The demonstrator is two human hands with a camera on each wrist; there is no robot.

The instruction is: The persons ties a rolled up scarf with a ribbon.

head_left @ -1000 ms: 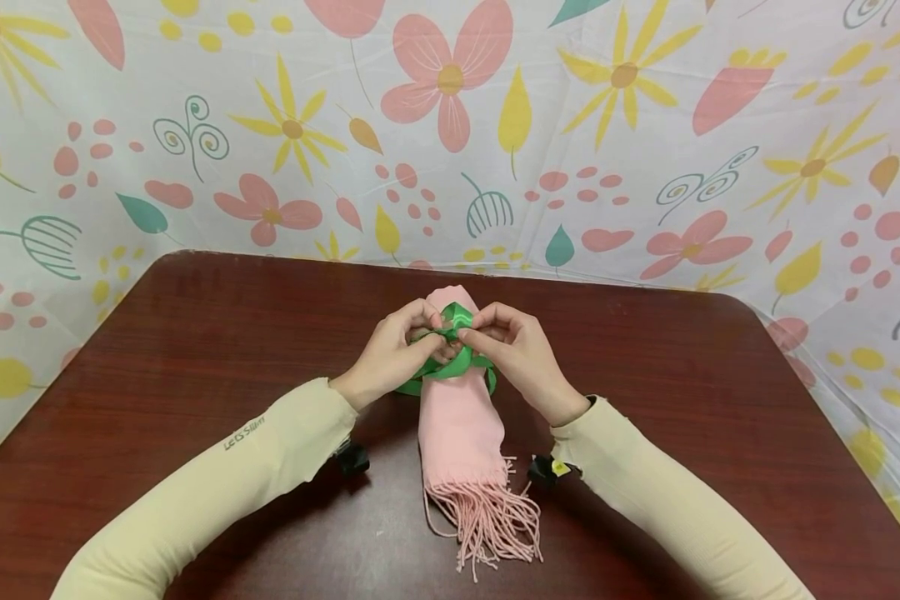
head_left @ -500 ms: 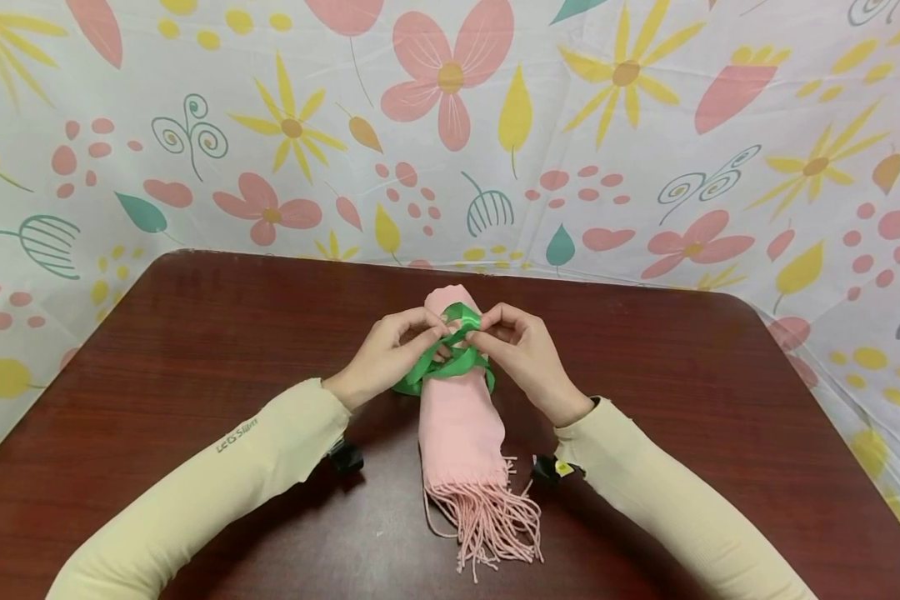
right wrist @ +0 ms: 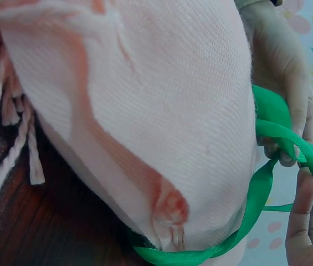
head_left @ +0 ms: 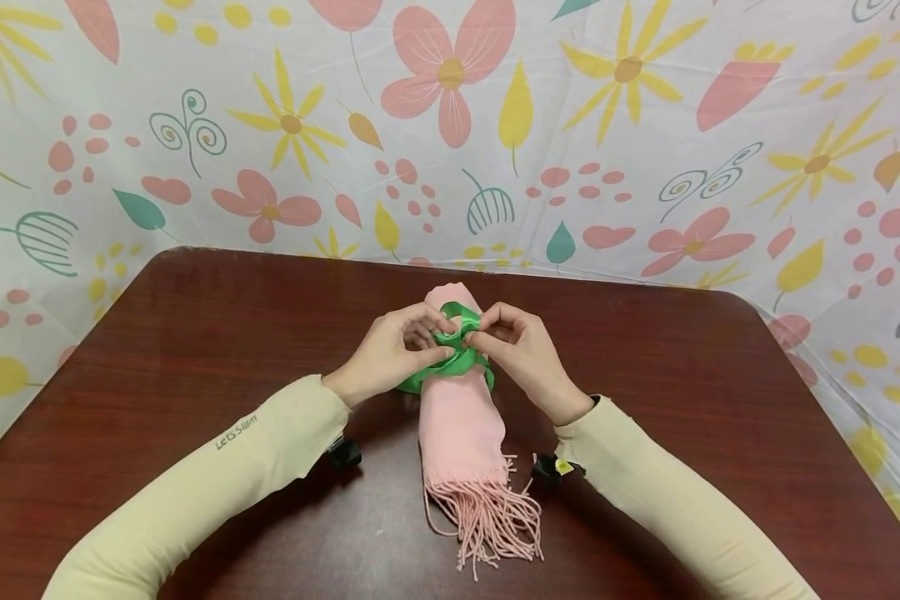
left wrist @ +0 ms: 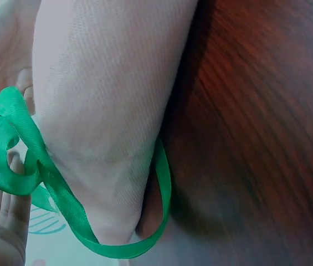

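A folded pink scarf lies lengthwise on the table, its fringe towards the person. Around its far half runs a green ribbon, looped loosely on top. My right hand pinches the ribbon between thumb and forefinger; the right wrist view shows these fingertips at a ribbon loop. From the other side my left hand holds the ribbon with curled fingers, thumb and forefinger a little apart. In the left wrist view the ribbon passes under the scarf. The fingers partly hide the crossing.
The dark reddish-brown table has rounded far corners. Behind it hangs a white cloth printed with flowers and leaves. Black wrist devices sit under the cream sleeves.
My left hand drew slightly left with the ribbon, then its thumb and forefinger parted. My right hand shifted slightly right, keeping its pinch. The top loop of ribbon has opened wider. The scarf stays put.
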